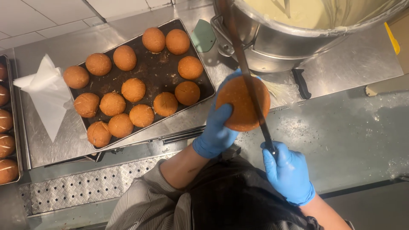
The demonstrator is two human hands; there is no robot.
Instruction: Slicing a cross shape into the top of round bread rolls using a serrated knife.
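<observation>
Hands in blue gloves work above a steel surface (341, 72). The left hand (217, 127) is closed around a round brown bun (239, 111), cupping it from the left side and holding it up off the surface, just in front of the person's chest. The right hand (287, 172) is gripped shut on the dark handle of a long knife (247, 76), whose blade runs up and away across the face of the bun, lying over its right half and reaching toward a large steel bowl (272, 42) at the top of the view. The bowl holds a pale, creamy mix. To the left, a dark baking tray (159, 72) sits on the surface with thirteen more brown buns spread over it. Beside the tray lies a white piping bag (47, 96), and further left the edge of a second tray (15, 127) of buns shows. A green scraper (203, 36) rests between the tray and the bowl.
</observation>
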